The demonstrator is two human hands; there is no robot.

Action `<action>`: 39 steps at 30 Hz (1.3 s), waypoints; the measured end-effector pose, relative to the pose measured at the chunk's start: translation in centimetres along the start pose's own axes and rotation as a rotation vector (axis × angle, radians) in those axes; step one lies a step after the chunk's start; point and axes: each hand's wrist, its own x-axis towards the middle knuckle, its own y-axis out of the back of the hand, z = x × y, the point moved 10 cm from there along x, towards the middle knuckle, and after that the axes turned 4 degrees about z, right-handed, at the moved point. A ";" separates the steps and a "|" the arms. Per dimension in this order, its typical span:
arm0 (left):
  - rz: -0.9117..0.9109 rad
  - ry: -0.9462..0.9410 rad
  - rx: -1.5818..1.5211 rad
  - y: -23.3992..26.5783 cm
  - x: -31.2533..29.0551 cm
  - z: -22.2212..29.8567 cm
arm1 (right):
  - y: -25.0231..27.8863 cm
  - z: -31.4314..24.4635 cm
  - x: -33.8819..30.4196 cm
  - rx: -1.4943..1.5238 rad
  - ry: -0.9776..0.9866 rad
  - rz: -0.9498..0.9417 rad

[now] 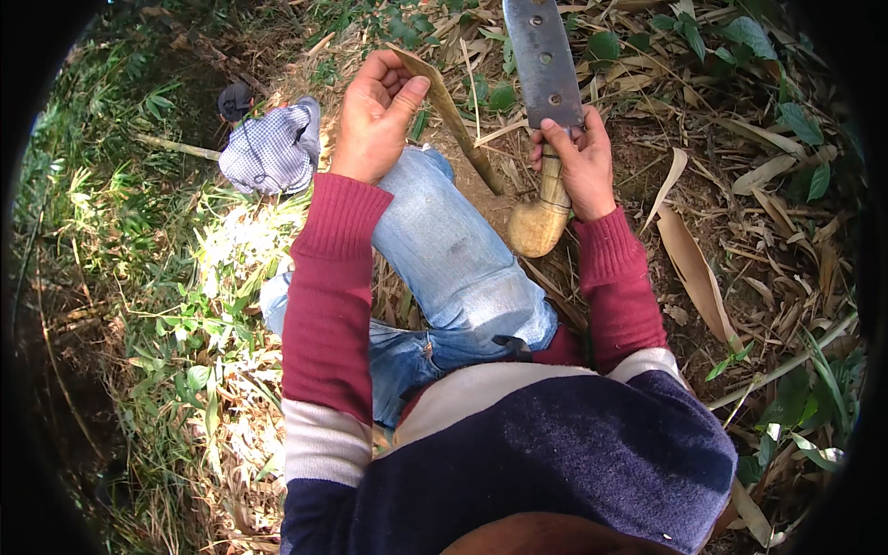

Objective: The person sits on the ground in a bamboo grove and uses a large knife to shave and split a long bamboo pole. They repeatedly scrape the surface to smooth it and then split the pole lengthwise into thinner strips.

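Note:
My left hand [379, 111] pinches the upper end of a flat, brownish strip that looks like split bamboo [453, 125]. The strip slants down to the right, its lower end near the ground beyond my knee. In my right hand [578, 162] is a machete [546, 60], gripped where the handle meets the blade. Its broad grey blade has several round holes or rivets and points away from me, its tip cut off by the top of the picture. The pale handle [538, 227] ends in a curved, rounded knob. Blade and strip are apart.
My legs in blue jeans [453, 245] lie below my hands. At the far left another person in a checked shirt [268, 148] bends down beside a pole [176, 146]. Dry leaves and sheaths [694, 268] litter the soil at right; green undergrowth [120, 222] covers the left.

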 end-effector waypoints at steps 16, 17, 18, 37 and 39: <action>-0.006 0.017 0.178 -0.9 -0.5 0.7 | 1.7 0.9 -0.7 -0.127 -0.034 0.031; 0.002 0.007 0.202 -0.9 -0.4 0.8 | 1.4 0.8 -1.1 -0.174 -0.020 0.011; 0.022 -0.006 0.200 -0.8 -0.4 0.9 | 1.3 0.8 -1.4 -0.221 -0.007 -0.011; 0.042 -0.092 0.377 -1.0 -0.5 1.8 | -5.2 1.9 -5.0 -1.072 0.302 -0.086; 0.031 -0.090 0.395 -1.0 -0.8 1.8 | -5.1 1.6 -4.9 -1.011 0.302 -0.088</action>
